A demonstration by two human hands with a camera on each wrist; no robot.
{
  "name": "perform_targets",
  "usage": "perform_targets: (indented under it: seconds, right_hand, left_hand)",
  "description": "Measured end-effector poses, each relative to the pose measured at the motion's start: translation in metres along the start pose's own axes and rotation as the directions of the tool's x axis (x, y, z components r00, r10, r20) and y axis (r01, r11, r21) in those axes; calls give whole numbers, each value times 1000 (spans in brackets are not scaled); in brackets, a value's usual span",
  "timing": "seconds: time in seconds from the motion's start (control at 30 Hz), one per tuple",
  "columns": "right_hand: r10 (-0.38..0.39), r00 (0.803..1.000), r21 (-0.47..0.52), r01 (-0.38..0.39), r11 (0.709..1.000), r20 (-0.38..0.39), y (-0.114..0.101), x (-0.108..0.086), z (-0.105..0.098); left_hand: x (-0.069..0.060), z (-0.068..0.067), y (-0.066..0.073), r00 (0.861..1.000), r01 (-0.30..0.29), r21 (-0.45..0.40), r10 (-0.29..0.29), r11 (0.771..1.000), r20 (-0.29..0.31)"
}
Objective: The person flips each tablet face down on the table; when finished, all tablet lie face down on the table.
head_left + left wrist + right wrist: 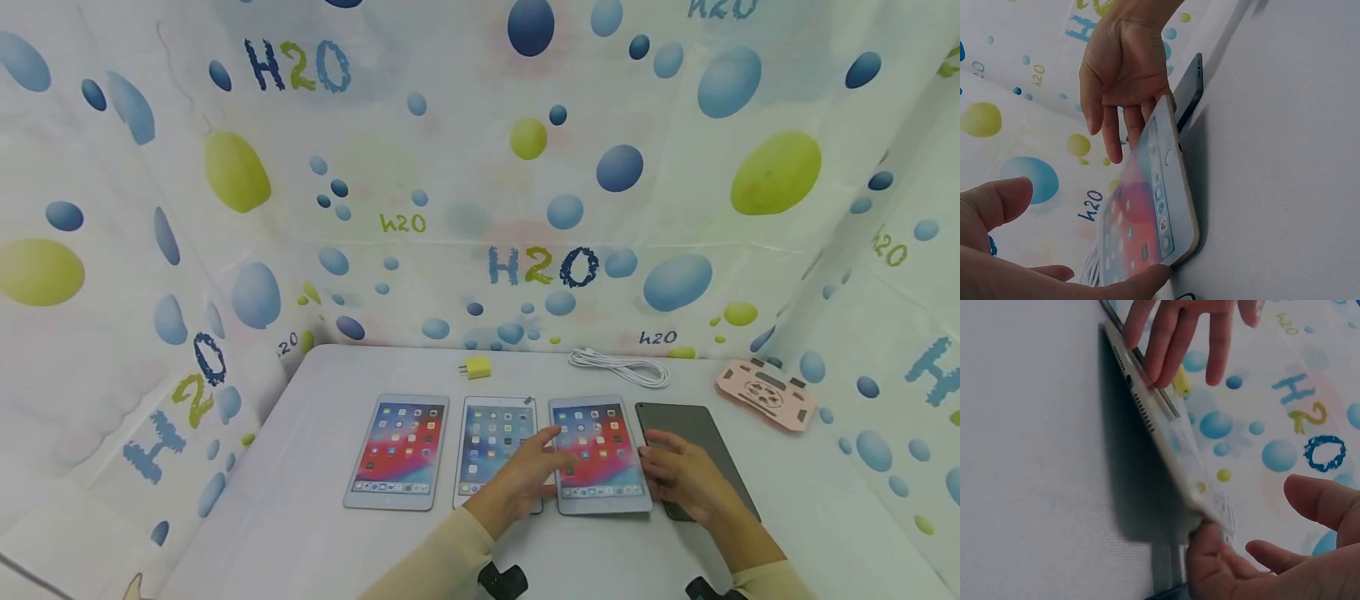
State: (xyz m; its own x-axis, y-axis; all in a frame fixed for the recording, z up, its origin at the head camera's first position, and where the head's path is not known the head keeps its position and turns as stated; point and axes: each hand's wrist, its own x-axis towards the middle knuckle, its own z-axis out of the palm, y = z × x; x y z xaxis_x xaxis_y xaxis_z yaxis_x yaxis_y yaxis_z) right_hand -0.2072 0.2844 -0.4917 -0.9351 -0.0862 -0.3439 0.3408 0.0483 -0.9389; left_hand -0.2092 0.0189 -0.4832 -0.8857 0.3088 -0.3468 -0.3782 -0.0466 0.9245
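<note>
A white-framed tablet (597, 492) with a lit red and blue home screen lies between my hands, third from the left in a row. In the right wrist view its nearer side is tilted up off the table. My left hand (523, 477) touches the tablet's left side with its fingers, thumb raised clear of it. At the right edge, the fingertips of my right hand (686, 479) support the raised side from below, the thumb apart from it. Under that hand lies a dark tablet (686, 419), back up. Another white tablet (495, 425) is partly hidden by my left hand.
A further white tablet (397, 450) lies at the left end of the row. Behind stand a yellow plug adapter (476, 367) and a coiled white cable (621, 367). A pink device (765, 393) sits at the back right. A patterned curtain (450, 167) surrounds the white table (300, 467).
</note>
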Motion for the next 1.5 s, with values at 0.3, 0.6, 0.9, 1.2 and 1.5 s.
perform_targets:
  seconds: [0.3,0.6,0.9,1.2,1.5]
  right_hand:
    - [-17,998,183,5,983,63,-6,-1,5]
    - [-94,982,364,29,931,163,-11,1,21]
    - [-161,955,422,42,906,250,-14,7,45]
    - [-101,916,242,4,970,388,-8,11,55]
    - [-72,904,207,-18,978,421,-8,14,68]
  left_hand:
    - [3,2,0,1000,11,36,-11,999,8]
    - [5,0,2,998,-8,46,5,999,55]
    - [9,1,7,999,-19,61,16,998,51]
    - [10,2,9,996,-44,61,40,997,74]
    - [10,-1,8,988,-74,39,68,996,135]
